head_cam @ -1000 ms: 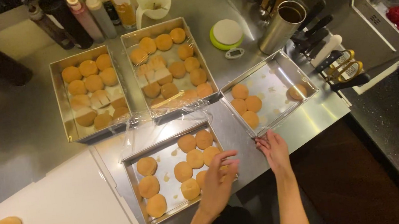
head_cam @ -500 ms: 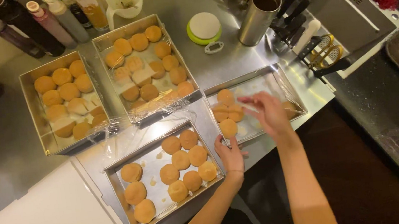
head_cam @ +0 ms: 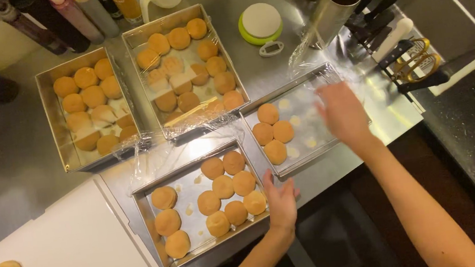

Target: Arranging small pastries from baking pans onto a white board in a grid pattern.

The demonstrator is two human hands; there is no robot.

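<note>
- Now the right hand (head_cam: 341, 111) has moved out over the right tray (head_cam: 326, 77), fingers spread; blur hides whether it grips the plastic wrap (head_cam: 314, 49).
- The left hand (head_cam: 280, 199), open, presses the front tray (head_cam: 146, 216) left of that tray, steadying its corner.
- Four buns (head_cam: 272, 131) lie in that tray's left half.

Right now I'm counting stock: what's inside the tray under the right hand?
The tray holds four round buns at its near-left end on a crumb-spotted bottom. The right hand covers part of the far end.

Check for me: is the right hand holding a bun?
No. The right hand hovers open over the partly filled tray, with no bun in it.
</note>
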